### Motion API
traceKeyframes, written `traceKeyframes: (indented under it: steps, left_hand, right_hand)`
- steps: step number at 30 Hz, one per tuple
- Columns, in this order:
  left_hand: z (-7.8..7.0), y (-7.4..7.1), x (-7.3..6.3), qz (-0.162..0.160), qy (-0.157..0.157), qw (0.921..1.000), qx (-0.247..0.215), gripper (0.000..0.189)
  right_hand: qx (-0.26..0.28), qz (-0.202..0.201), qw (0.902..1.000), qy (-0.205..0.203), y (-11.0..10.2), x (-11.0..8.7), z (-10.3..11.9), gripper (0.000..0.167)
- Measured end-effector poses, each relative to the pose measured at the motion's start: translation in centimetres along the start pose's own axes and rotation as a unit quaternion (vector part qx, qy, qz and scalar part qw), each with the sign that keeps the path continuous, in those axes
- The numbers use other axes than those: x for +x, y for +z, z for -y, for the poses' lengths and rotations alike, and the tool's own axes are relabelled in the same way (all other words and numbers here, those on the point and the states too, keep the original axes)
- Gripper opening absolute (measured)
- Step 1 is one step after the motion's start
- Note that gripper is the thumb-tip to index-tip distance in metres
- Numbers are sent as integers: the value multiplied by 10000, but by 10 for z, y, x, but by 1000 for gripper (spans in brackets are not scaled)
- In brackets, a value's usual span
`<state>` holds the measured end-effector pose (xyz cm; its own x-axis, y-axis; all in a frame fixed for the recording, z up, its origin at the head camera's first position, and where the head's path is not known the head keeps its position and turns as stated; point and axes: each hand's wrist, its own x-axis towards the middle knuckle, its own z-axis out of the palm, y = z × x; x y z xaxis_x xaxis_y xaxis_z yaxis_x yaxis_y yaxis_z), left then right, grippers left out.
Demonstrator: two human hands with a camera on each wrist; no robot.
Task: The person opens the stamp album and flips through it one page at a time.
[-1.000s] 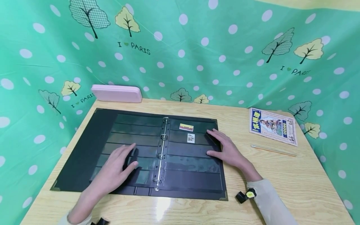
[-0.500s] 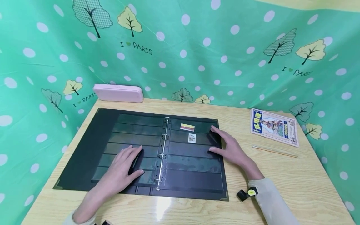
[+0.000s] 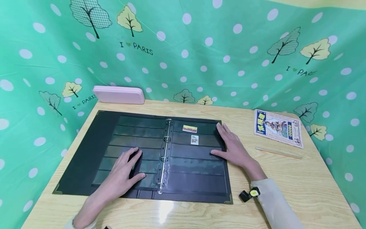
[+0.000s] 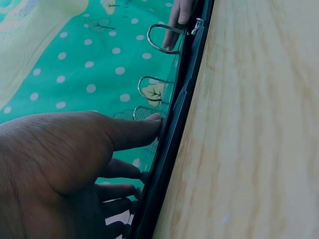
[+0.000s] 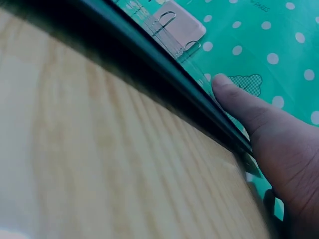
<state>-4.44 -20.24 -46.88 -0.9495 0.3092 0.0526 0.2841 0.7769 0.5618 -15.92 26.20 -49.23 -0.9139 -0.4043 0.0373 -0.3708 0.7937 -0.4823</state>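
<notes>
Pale wood of the table (image 3: 206, 216) lies nearest you, a streak of glare on its front strip; clock directions run from the middle of the black ring album (image 3: 83, 159), which is spread flat across the table before you, a page on either side of its metal rings (image 3: 163, 159). Your right sleeve (image 3: 275, 198), light-coloured, comes in from four o'clock, a black wrist device (image 3: 254, 192) with a yellow label at the cuff. Your left hand (image 3: 121, 171) rests at eight o'clock on the left page, its fingers gently bent and the thumb standing well apart, with nothing held between them; your right hand (image 3: 233, 148) lies at three o'clock over the album's outer edge, thumb spread from the fingers and resting on the right page; you cannot tell from these views how firmly either hand presses.

Two stamps sit on the right page at two o'clock, a yellow-and-red stamp (image 3: 190, 128) in the top row and a pale stamp (image 3: 194, 140) in the row below; past your right hand, a pencil (image 3: 278, 153) lies at three o'clock, with a printed booklet (image 3: 278, 128) just beyond it, between two and three. At eleven o'clock, a pink case (image 3: 118, 94) stands at the table's far edge; behind everything hangs green dotted cloth (image 3: 174, 35) printed with trees and "PARIS".
</notes>
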Motion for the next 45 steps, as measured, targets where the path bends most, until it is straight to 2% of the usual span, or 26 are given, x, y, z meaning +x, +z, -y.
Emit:
traceKeyframes:
  steps: [6,16,24,29,32,34,37,41,44,45]
  left_hand:
    - [-1,-1,-1,35,-12,10000,2,79]
    - [-2,-2,-2,75,-58,9999,63,78]
    - [-2,-3,-2,79,-17,9999,99,78]
    - [-2,-2,-2,67,6,9999,105,77]
    - [-2,-1,-3,68,-7,9999,110,77]
    - [-2,-1,-3,83,-28,9999,117,77]
    - [-3,-1,-3,118,-73,9998,136,78]
    - [-3,-1,-2,164,-104,9997,153,78]
    - [-4,-2,-3,164,-109,9996,187,78]
    - [-4,-3,-3,157,-105,9996,212,78]
  right_hand:
    - [-135,126,9998,-23,0,-1,1,114]
    - [12,2,9998,-179,0,-1,3,109]
    - [29,-49,9997,-251,0,-3,8,96]
    - [224,-342,9990,-169,1,-5,14,90]
    - [727,-664,9951,-131,1,-5,19,88]
    - [1250,-791,9890,-93,1,-6,22,89]
    - [2121,-892,9731,-44,1,-6,25,92]
    - [3366,-935,9369,-114,1,-5,31,101]
    - [4140,-958,9051,-162,0,-5,37,103]
    - [4287,-1020,8975,-153,0,-5,39,102]
